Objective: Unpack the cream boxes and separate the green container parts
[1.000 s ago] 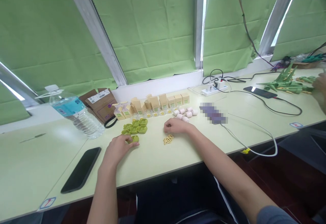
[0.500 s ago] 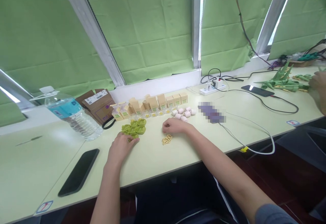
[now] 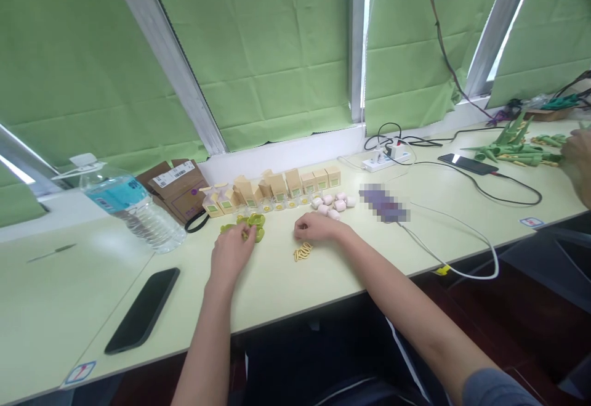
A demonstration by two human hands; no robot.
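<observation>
My left hand [image 3: 231, 250] lies over a cluster of small green caps [image 3: 255, 223] on the pale table [image 3: 286, 276], fingers curled on them. My right hand [image 3: 318, 228] rests loosely closed on the table, just behind a little pile of yellow rings [image 3: 303, 251]. Behind both runs a row of small tan boxes [image 3: 281, 185] with several clear pieces in front, and a group of pink-white pieces [image 3: 333, 204] sits to the right of the row.
A water bottle [image 3: 129, 204] lies at left beside a brown carton [image 3: 178, 187]. A black phone [image 3: 143, 309] lies near the front edge. A power strip [image 3: 386, 158], cables, another phone [image 3: 467, 164] and green parts [image 3: 517, 144] lie right, near another person's hand [image 3: 577, 156].
My left hand has slid forward onto the green caps, covering most of them. The right hand has stayed put.
</observation>
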